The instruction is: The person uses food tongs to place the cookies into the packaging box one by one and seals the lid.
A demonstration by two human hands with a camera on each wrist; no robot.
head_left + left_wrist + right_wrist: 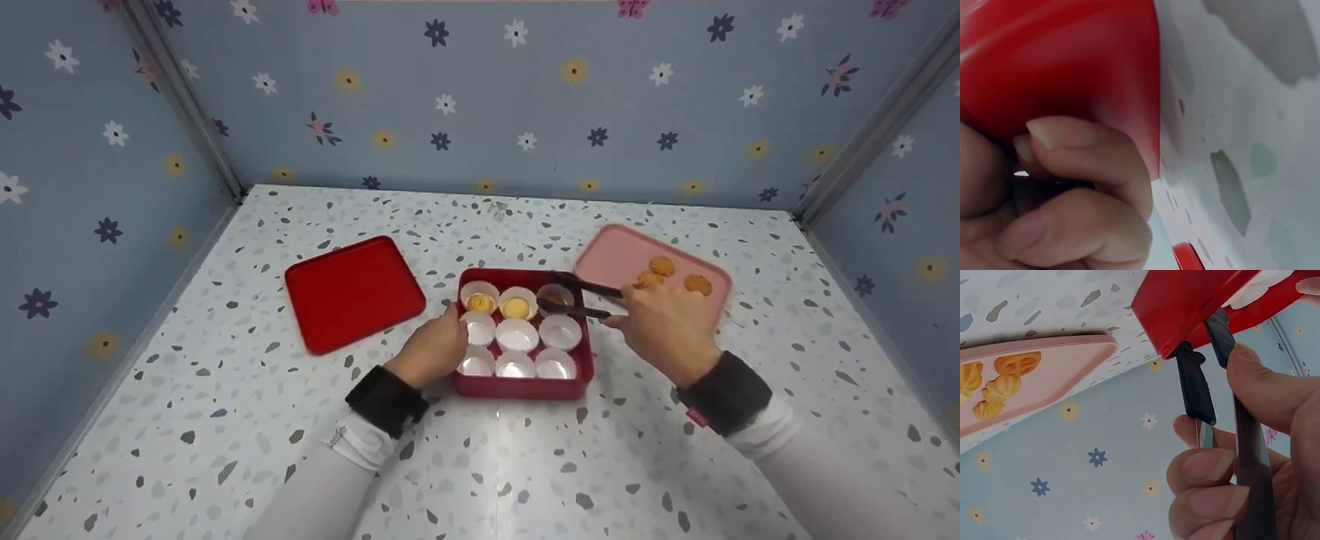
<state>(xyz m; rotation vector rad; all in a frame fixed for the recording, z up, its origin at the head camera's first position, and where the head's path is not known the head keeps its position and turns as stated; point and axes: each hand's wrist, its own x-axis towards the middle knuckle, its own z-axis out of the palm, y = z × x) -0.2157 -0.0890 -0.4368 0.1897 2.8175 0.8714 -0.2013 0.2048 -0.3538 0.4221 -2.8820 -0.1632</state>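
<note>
A red box (519,388) holding several white paper cups (517,335) stands in the middle of the table. My left hand (433,346) holds its left wall, fingers curled against the red side in the left wrist view. My right hand (667,326) grips black-tipped tongs (581,310), thumb on one arm and fingers around the other. The tong tips are over the back right cup, where a brownish piece shows dimly. A swirled cookie (480,303) sits in the back left cup and a round yellow cookie (516,308) in the back middle one.
At the back right, partly behind my right hand, lies a pink tray (619,251) with several golden cookies (698,285). A flat red tray or lid (354,296) lies left of the box. Flower-patterned panels (480,97) enclose the speckled table (225,420) at the back and sides.
</note>
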